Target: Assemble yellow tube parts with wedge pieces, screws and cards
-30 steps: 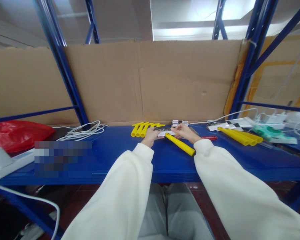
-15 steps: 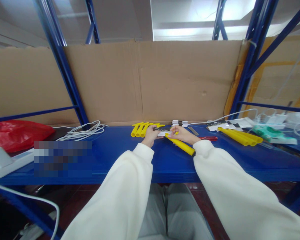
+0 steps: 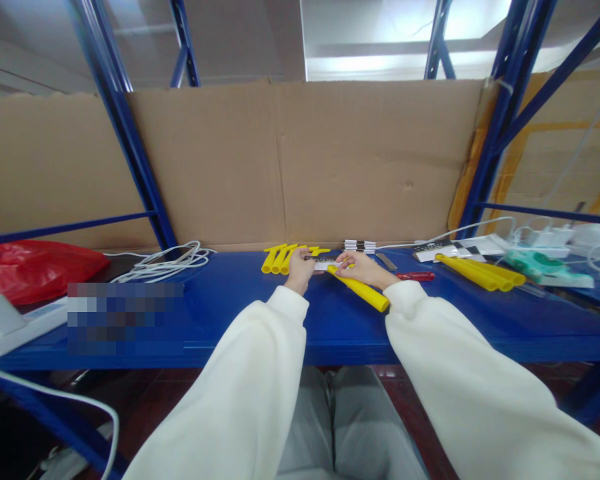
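The left hand (image 3: 300, 270) hides the left end of a small black-and-white strip (image 3: 325, 265), gripped between its thumb and fingers above the middle of the blue table (image 3: 240, 313). The right hand (image 3: 364, 269) covers the strip's right end with bent fingers, near the far end of one yellow tube (image 3: 363, 294); whether they pinch the strip, the tube or both cannot be told. This tube slants toward the near right, its near end beside the right cuff. Farther left, three yellow tubes (image 3: 275, 260) show round ends; more yellow parts behind the left hand are partly covered and cannot be counted surely. At the right lie three more yellow tubes (image 3: 475, 273), side by side. One stack of black-and-white strips (image 3: 359, 246) stands on the far side, its layers too small to count. Near it is one thin grey piece (image 3: 387, 261), and nearer, one red tool (image 3: 417, 276) whose left end is partly hidden by the right hand or wrist. At the left, one red bag (image 3: 30, 270) is cut off by the view's edge, and a pixelated patch (image 3: 125, 319) hides part of the table beside one loose white cable coil (image 3: 163, 265).
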`<action>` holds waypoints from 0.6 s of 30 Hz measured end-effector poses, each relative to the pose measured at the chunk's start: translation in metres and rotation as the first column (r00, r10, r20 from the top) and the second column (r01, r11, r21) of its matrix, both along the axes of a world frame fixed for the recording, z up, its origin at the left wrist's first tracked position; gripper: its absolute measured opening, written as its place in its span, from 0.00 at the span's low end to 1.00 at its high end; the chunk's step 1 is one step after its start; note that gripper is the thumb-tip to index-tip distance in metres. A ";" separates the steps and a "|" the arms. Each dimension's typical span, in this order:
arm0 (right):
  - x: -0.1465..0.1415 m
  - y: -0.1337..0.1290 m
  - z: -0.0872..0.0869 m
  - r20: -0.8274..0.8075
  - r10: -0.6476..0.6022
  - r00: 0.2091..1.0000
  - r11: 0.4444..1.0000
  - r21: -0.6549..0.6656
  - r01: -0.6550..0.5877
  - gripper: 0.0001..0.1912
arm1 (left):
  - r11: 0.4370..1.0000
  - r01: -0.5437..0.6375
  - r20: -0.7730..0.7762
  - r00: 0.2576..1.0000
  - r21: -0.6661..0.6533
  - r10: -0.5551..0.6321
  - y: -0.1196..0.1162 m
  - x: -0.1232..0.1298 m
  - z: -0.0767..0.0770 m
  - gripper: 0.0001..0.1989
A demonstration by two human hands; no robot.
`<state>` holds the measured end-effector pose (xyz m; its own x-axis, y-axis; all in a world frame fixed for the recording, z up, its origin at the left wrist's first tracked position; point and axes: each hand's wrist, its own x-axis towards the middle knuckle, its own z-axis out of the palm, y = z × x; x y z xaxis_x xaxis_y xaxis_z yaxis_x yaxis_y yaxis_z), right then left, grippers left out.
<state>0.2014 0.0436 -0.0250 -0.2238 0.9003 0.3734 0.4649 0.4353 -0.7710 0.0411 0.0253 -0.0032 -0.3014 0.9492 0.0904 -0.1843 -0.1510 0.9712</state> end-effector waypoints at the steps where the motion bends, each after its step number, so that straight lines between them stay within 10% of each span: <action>1: -0.001 0.000 0.000 -0.003 -0.003 1.000 1.000 -0.007 0.003 0.15 | 1.000 -0.011 -0.005 1.000 -0.004 0.011 0.000 0.000 0.000 0.24; 18: 0.000 -0.011 0.005 0.113 0.159 0.981 0.986 0.029 -0.163 0.15 | 0.989 0.119 -0.081 0.989 -0.084 -0.126 -0.006 0.000 0.002 0.11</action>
